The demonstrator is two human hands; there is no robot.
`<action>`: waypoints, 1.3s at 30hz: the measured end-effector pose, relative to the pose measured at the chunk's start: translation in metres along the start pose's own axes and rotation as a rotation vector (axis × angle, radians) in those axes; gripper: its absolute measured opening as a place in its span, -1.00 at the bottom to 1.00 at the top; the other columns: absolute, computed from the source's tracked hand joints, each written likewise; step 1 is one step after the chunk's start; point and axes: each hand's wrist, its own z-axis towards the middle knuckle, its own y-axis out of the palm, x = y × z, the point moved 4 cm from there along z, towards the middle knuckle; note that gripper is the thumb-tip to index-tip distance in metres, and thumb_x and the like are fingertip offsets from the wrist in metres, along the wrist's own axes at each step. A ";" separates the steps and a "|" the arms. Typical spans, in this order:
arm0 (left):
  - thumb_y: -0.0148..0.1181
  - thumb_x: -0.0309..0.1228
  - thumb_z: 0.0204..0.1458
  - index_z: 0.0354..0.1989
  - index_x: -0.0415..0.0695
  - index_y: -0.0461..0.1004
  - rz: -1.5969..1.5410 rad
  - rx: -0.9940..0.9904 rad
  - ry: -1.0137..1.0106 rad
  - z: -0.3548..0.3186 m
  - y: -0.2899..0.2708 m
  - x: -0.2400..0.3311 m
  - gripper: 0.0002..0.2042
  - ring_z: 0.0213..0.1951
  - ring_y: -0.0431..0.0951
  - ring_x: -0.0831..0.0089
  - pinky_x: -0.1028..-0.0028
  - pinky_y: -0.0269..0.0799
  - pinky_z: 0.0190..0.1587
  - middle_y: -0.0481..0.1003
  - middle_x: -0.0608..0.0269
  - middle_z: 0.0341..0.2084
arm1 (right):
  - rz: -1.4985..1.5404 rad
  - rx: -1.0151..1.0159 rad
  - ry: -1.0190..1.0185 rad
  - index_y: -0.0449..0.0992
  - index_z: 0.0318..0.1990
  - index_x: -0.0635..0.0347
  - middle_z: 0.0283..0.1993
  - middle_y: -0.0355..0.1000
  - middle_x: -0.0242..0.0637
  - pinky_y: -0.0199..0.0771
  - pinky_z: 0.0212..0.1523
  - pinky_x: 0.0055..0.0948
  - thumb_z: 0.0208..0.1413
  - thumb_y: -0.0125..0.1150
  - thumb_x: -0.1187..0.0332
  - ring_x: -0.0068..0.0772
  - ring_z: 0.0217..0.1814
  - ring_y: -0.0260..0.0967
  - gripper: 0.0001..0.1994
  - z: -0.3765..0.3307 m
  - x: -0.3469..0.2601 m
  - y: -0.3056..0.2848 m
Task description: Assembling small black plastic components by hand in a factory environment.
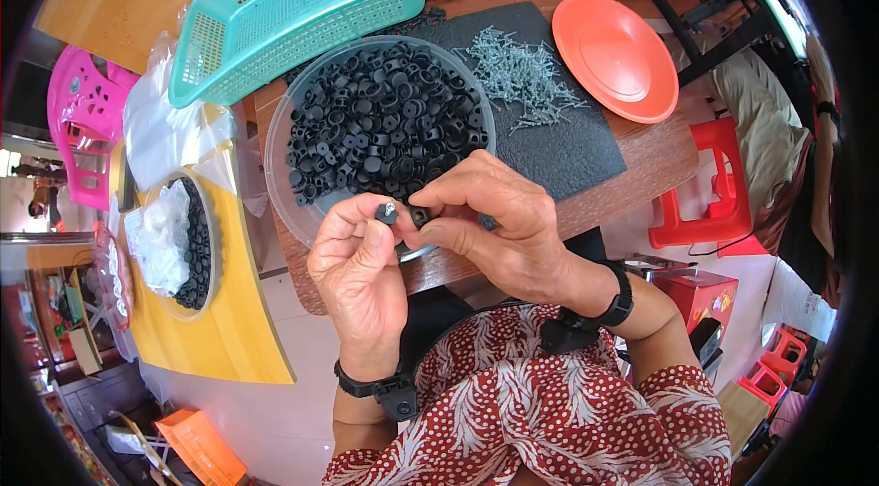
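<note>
Left hand, right hand pinching small black cap, seemingly screw-tipped.

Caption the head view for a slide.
Both hands, left hand and right hand, pinch a small black cap above a clear bowl of caps.

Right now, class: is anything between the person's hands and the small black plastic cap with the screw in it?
Nothing visible. The left hand pinches the small black plastic cap at its fingertips, and the right hand meets it directly, above the clear round bowl's rim.
</note>
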 end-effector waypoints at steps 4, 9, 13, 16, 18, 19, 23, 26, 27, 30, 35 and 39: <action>0.17 -0.46 0.03 -0.24 -0.32 0.38 0.039 0.019 0.012 -0.002 0.003 0.002 -0.80 -0.38 0.45 0.47 0.52 0.35 -0.23 0.48 0.14 -0.41 | 0.059 0.023 0.101 0.50 -0.32 0.24 -0.50 0.36 -0.34 0.23 -0.43 -0.47 -0.16 0.29 0.54 -0.42 -0.46 0.23 -0.82 -0.002 0.001 0.001; 0.18 -0.47 0.03 -0.24 -0.33 0.39 0.062 0.016 0.040 -0.001 0.002 0.001 -0.80 -0.39 0.45 0.45 0.51 0.35 -0.22 0.48 0.13 -0.42 | 0.101 0.020 0.107 0.50 -0.31 0.25 -0.51 0.35 -0.34 0.23 -0.44 -0.49 -0.16 0.29 0.56 -0.43 -0.46 0.23 -0.80 -0.002 0.002 0.001; 0.18 -0.46 0.02 -0.25 -0.33 0.39 0.071 0.014 0.046 0.000 0.003 0.002 -0.80 -0.40 0.45 0.45 0.50 0.35 -0.22 0.48 0.13 -0.42 | 0.101 0.006 0.106 0.50 -0.31 0.25 -0.51 0.34 -0.34 0.24 -0.45 -0.50 -0.17 0.29 0.57 -0.44 -0.46 0.23 -0.80 -0.002 0.003 0.000; 0.18 -0.47 0.02 -0.25 -0.32 0.39 0.076 -0.001 0.034 0.000 0.004 0.002 -0.81 -0.39 0.46 0.44 0.50 0.37 -0.23 0.48 0.13 -0.42 | 0.149 0.000 0.169 0.50 -0.29 0.25 -0.49 0.35 -0.35 0.27 -0.43 -0.55 -0.15 0.28 0.57 -0.51 -0.44 0.25 -0.80 -0.004 0.006 -0.001; 0.19 -0.52 0.00 -0.25 -0.33 0.41 0.058 0.011 0.025 -0.002 0.005 0.003 -0.82 -0.36 0.48 0.44 0.51 0.40 -0.23 0.49 0.12 -0.39 | 0.181 -0.001 0.211 0.51 -0.27 0.25 -0.47 0.36 -0.37 0.29 -0.42 -0.58 -0.13 0.28 0.57 -0.56 -0.42 0.26 -0.79 -0.006 0.009 -0.002; 0.19 -0.52 0.00 -0.25 -0.33 0.41 0.059 0.011 0.025 -0.004 0.004 0.003 -0.82 -0.36 0.48 0.44 0.51 0.40 -0.23 0.49 0.12 -0.39 | 0.286 -0.005 0.289 0.51 -0.24 0.26 -0.45 0.37 -0.39 0.31 -0.39 -0.61 -0.11 0.26 0.58 -0.61 -0.39 0.28 -0.79 -0.008 0.013 -0.001; 0.24 -0.53 -0.06 -0.26 -0.34 0.42 0.247 0.072 0.072 -0.008 0.004 0.006 -0.79 -0.38 0.48 0.44 0.53 0.40 -0.24 0.49 0.12 -0.38 | 0.609 -0.028 0.505 0.53 -0.18 0.25 -0.34 0.41 -0.45 0.30 -0.37 -0.70 -0.06 0.26 0.55 -0.72 -0.37 0.29 -0.77 -0.010 0.018 -0.002; 0.27 -0.50 -0.08 -0.27 -0.34 0.42 0.336 0.080 0.119 -0.009 0.005 0.008 -0.77 -0.43 0.48 0.45 0.54 0.39 -0.28 0.49 0.12 -0.40 | 0.729 -0.036 0.560 0.52 -0.18 0.27 -0.35 0.42 -0.43 0.28 -0.37 -0.73 -0.05 0.25 0.53 -0.73 -0.37 0.30 -0.77 -0.009 0.019 -0.003; 0.27 -0.52 -0.09 -0.28 -0.34 0.41 0.364 0.079 0.139 -0.009 0.005 0.009 -0.77 -0.42 0.49 0.46 0.56 0.40 -0.29 0.49 0.12 -0.40 | 0.729 -0.035 0.561 0.52 -0.18 0.27 -0.35 0.42 -0.43 0.28 -0.37 -0.73 -0.05 0.25 0.53 -0.73 -0.37 0.30 -0.77 -0.009 0.020 -0.003; 0.29 -0.56 -0.12 -0.28 -0.34 0.41 0.354 0.112 0.148 -0.011 0.009 0.011 -0.76 -0.42 0.50 0.49 0.61 0.40 -0.33 0.49 0.14 -0.41 | 0.776 -0.045 0.576 0.50 -0.17 0.31 -0.33 0.45 -0.40 0.40 -0.24 -0.67 -0.01 0.19 0.58 -0.67 -0.29 0.37 -0.80 -0.009 0.024 -0.003; 0.30 -0.59 -0.14 -0.28 -0.34 0.41 0.363 0.119 0.135 -0.013 0.013 0.013 -0.76 -0.46 0.47 0.54 0.65 0.39 -0.36 0.49 0.16 -0.41 | 0.869 -0.071 0.617 0.51 -0.17 0.30 -0.37 0.43 -0.45 0.38 -0.25 -0.69 -0.01 0.17 0.60 -0.68 -0.31 0.37 -0.80 -0.008 0.025 -0.002; 0.31 -0.61 -0.16 -0.29 -0.33 0.43 0.409 0.134 0.166 -0.013 0.014 0.012 -0.76 -0.49 0.44 0.58 0.68 0.37 -0.37 0.48 0.19 -0.42 | 0.867 -0.067 0.618 0.52 -0.18 0.29 -0.38 0.41 -0.47 0.37 -0.26 -0.69 -0.02 0.17 0.61 -0.69 -0.32 0.36 -0.79 -0.010 0.028 0.000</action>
